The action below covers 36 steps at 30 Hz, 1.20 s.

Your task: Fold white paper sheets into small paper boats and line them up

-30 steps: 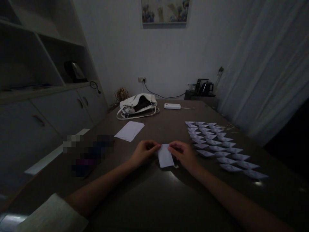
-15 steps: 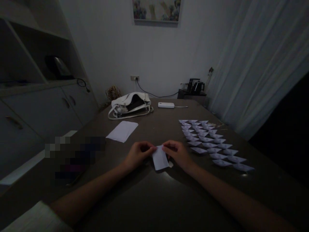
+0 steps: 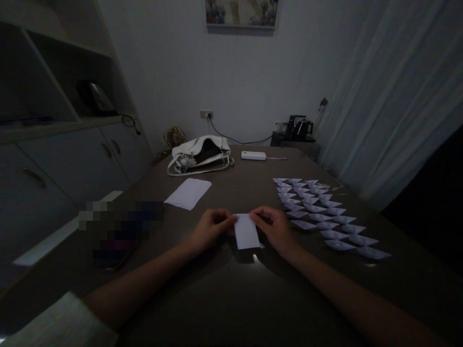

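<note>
Tabletop (image 3: 231,299): folded paper (image 3: 246,231) pinched between both hands.

Two bare forearms extend into a dimly lit frame, ending in the left hand (image 3: 209,231) and the right hand (image 3: 275,228), neither wearing a glove, ring, watch or bracelet that the low light lets one make out. A pale, light-coloured sleeve (image 3: 60,324) with a faint woven or ribbed texture covers the left upper arm, ending around the elbow at the lower left corner. The right arm shows bare all the way to the lower edge of the frame.
</note>
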{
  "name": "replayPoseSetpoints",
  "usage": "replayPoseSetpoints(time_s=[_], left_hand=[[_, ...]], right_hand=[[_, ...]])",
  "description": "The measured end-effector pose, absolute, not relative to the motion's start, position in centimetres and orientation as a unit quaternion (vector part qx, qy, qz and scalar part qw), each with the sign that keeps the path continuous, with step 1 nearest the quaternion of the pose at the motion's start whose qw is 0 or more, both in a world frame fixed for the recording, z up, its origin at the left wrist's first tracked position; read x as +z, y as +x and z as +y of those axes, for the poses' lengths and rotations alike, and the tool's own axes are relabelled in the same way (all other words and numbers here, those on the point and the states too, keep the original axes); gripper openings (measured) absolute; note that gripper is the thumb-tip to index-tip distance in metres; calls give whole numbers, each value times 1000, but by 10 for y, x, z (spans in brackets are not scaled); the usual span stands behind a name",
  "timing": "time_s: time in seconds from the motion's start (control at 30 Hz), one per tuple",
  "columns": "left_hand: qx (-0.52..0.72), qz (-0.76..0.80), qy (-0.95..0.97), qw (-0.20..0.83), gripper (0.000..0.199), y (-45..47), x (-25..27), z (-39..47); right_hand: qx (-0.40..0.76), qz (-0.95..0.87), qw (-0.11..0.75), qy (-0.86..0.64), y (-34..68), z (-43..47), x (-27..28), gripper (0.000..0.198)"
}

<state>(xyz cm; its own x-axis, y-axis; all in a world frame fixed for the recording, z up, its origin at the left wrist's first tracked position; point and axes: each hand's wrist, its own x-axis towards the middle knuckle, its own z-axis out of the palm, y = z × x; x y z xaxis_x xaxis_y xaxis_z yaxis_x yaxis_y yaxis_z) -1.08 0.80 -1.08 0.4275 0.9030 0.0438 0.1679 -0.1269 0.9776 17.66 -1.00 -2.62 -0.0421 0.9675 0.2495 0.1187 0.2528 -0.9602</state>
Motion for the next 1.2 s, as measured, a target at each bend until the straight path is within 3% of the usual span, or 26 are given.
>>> replayPoseSetpoints(time_s=[0.4,0.63,0.87,1.2], left_hand=[[346,377,706,489,39,-14,-6,2],[237,373,776,450,49,-12,-7,0],[238,348,736,530,48,-14,-4,0],[210,348,760,506,49,-14,-2,-2]], right_hand=[[393,-617,525,-435,174,-13,-23,19],[353,-598,572,-437,173,-14,-23,18],[365,-579,577,-445,171,-18,-19,20],[365,-557,584,-465,173,-18,-12,23]])
